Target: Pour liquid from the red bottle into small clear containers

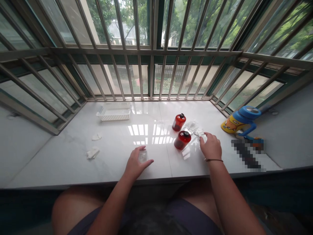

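My left hand (136,162) rests near the front edge of the white counter, its fingers and thumb around a small clear plastic container (143,156). The thumb reaches past the container's near side. To the right, my right hand (212,147) has its thumb and index finger at a crumpled white tissue (199,132), which they seem to pinch. Beside that tissue lies crinkled clear plastic wrap (190,126). Between my hands stand two red translucent bottles with black caps, the nearer bottle (182,141) and the farther bottle (179,123).
A white perforated basket (114,112) sits at the back left. Two white crumpled pieces, one nearer (93,153) and one farther (96,137), lie on the left. At right are a yellow and blue bottle (241,120) and a blurred-out dark item (246,155). Barred windows enclose the counter.
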`<state>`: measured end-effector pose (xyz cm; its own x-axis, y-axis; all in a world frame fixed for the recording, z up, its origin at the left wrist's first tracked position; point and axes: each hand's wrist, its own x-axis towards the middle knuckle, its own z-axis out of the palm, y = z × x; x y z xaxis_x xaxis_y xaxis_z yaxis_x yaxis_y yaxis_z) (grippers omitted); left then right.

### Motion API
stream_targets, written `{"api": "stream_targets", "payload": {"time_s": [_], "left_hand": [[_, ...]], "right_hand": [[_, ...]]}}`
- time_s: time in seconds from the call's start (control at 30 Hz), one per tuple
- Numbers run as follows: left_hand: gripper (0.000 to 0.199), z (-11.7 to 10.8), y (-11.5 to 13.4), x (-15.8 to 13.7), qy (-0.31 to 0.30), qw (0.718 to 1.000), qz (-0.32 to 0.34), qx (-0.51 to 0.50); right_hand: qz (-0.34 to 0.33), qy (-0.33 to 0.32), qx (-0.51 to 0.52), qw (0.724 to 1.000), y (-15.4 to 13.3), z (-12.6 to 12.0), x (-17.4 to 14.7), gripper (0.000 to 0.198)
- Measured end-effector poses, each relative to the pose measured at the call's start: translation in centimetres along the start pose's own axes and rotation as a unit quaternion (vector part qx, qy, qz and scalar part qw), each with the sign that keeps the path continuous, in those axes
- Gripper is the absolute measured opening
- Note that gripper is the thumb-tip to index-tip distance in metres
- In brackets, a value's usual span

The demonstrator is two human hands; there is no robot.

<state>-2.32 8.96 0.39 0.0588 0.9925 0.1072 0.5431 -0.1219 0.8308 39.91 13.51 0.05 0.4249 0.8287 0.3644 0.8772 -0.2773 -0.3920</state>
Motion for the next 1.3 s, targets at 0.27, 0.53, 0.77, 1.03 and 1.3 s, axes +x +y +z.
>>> {"api": "stream_targets", "payload": {"time_s": [0.27,0.53,0.77,1.03,1.3], "left_hand": [[0.064,3.3,1.6,-1.2,-0.004,0.998,0.023,-0.051],[0.066,3.5,1.3,-1.3,0.005,0.998,0.023,-0.059],[0.065,3.6,1.5,-1.5,0.008,0.999,0.006,-0.052],[0.062,3.7,1.4,-1.4,0.016,0.999,0.017,-0.045],[0.067,3.9,1.2,-1.4,0.008,0.998,0.008,-0.059]], "right_hand": [[0.095,-0.053,-0.032,0.994,2.5,3.3,0.6,0.04],[0.163,-0.022,0.025,0.986,3.3,3.3,-0.2,0.045],[0.19,0.048,0.159,0.968,2.0,0.6,-1.3,0.058],[0.026,-0.021,0.416,0.909,-8.7,-4.9,-9.3,0.051],[-0.243,-0.247,0.215,0.913,-14.6,-8.3,-13.5,0.028]]}}
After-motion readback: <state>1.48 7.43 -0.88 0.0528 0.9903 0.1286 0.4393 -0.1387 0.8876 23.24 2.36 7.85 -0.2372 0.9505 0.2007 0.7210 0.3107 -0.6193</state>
